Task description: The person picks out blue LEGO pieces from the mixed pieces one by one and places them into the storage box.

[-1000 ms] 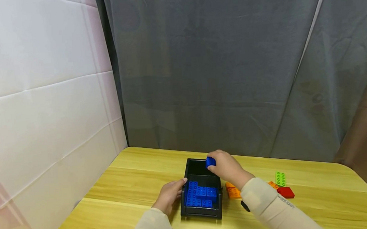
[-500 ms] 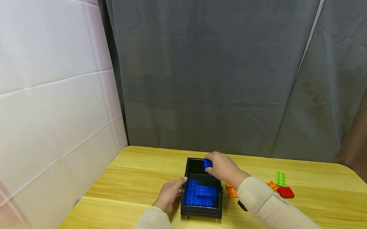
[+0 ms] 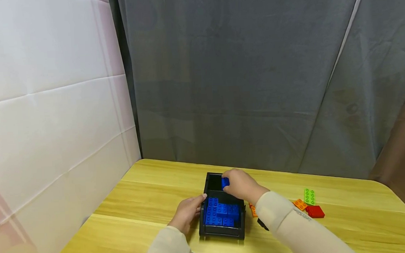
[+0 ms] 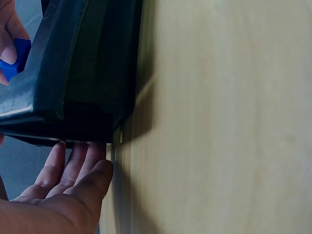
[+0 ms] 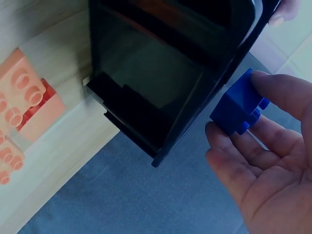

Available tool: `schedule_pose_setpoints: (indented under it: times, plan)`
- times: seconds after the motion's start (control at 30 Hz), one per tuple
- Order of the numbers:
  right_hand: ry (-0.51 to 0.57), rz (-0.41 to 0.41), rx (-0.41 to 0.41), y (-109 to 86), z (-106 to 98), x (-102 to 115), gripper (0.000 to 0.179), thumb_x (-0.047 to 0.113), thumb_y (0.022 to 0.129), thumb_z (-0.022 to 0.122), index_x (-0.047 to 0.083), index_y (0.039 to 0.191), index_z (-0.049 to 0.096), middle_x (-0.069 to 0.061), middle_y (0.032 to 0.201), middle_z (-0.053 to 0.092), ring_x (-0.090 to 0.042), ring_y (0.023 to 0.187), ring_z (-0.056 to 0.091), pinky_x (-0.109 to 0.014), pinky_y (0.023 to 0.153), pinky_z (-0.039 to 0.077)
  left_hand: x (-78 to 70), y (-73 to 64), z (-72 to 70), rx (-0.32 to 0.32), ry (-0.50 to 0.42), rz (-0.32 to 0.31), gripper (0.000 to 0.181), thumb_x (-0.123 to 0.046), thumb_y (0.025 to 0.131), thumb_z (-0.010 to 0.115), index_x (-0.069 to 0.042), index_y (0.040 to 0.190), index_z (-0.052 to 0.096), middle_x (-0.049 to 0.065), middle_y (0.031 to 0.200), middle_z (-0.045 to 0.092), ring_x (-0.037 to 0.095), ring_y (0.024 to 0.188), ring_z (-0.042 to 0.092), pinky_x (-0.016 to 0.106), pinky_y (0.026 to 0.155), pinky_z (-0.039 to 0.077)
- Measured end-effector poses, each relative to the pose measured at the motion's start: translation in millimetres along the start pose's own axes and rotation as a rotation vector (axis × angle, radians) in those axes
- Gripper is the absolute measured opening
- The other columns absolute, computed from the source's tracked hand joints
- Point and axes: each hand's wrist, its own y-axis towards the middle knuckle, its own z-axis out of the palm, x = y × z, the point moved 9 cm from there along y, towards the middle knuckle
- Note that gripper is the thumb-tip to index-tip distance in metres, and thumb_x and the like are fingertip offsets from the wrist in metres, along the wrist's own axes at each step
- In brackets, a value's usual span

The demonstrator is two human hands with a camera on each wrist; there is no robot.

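Observation:
A black two-section box [image 3: 224, 232] sits on the table with several blue building bricks [image 3: 221, 212] in its near section. My right hand [image 3: 243, 185] pinches another blue building brick [image 3: 225, 183] between thumb and fingers, above the far section's right side. In the right wrist view this brick [image 5: 239, 102] has its studs turned toward the palm. My left hand [image 3: 187, 213] rests against the box's left side, thumb at the rim. Seen from the left wrist, its fingers [image 4: 73, 168] lie nearly straight against the outer wall.
Right of the box lies an orange brick [image 3: 253, 210], partly hidden by the right arm. Farther right are another orange brick [image 3: 299, 204], a green brick [image 3: 309, 196] and a red brick [image 3: 315, 212]. A grey curtain [image 3: 221, 84] hangs behind the table.
My right hand has moved left with the blue brick, from the box's far right corner to over the far section. The left hand has stayed at the box's side.

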Motion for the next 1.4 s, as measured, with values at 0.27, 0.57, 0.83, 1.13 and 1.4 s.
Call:
schedule_pose_setpoints:
  times: [0.27, 0.57, 0.83, 1.13, 1.4]
  plan:
    - [-0.004, 0.017, 0.078, 6.3, 9.8, 2.6, 0.038, 0.014, 0.084, 0.074, 0.001, 0.119, 0.066, -0.013, 0.121, 0.065, -0.030, 0.111, 0.061, -0.045, 0.098, 0.049, -0.3, -0.1, 1.8, 0.012, -0.002, 0.003, 0.058, -0.040, 0.092, 0.062, 0.012, 0.118, 0.059, 0.017, 0.108, 0.068, 0.025, 0.099, 0.064, 0.046, 0.095, 0.049]
    - [0.003, 0.066, 0.123, 10.2, 18.0, 2.4, 0.037, 0.013, 0.083, 0.075, 0.001, 0.117, 0.066, -0.014, 0.118, 0.065, -0.029, 0.106, 0.063, -0.046, 0.096, 0.050, 0.3, 1.7, 3.4, 0.009, 0.002, -0.004, 0.060, -0.041, 0.092, 0.062, 0.011, 0.120, 0.057, 0.020, 0.113, 0.066, 0.029, 0.103, 0.063, 0.047, 0.097, 0.048]
    - [-0.005, 0.080, 0.154, 14.8, 25.6, 3.8, 0.038, 0.012, 0.083, 0.074, 0.000, 0.118, 0.066, -0.013, 0.117, 0.066, -0.028, 0.104, 0.064, -0.045, 0.095, 0.051, -0.2, 1.3, 2.4, 0.000, 0.014, -0.006, 0.059, -0.041, 0.092, 0.062, 0.010, 0.120, 0.058, 0.020, 0.114, 0.065, 0.030, 0.103, 0.062, 0.049, 0.098, 0.047]
    - [-0.025, 0.107, 0.186, 17.8, 31.9, 6.7, 0.034, 0.010, 0.083, 0.074, -0.001, 0.115, 0.068, -0.013, 0.114, 0.068, -0.028, 0.102, 0.064, -0.044, 0.096, 0.050, 0.6, 0.6, 1.1, -0.008, 0.018, -0.015, 0.058, -0.042, 0.091, 0.063, 0.010, 0.118, 0.059, 0.019, 0.115, 0.064, 0.031, 0.105, 0.062, 0.050, 0.100, 0.045]
    - [-0.036, 0.147, 0.208, 18.6, 39.8, 7.5, 0.022, 0.006, 0.081, 0.074, -0.001, 0.102, 0.071, -0.010, 0.098, 0.069, -0.021, 0.078, 0.060, -0.037, 0.078, 0.055, -0.5, 0.7, 1.2, -0.004, 0.005, 0.003, 0.057, -0.039, 0.091, 0.063, 0.012, 0.118, 0.059, 0.019, 0.112, 0.065, 0.029, 0.102, 0.063, 0.048, 0.098, 0.046]
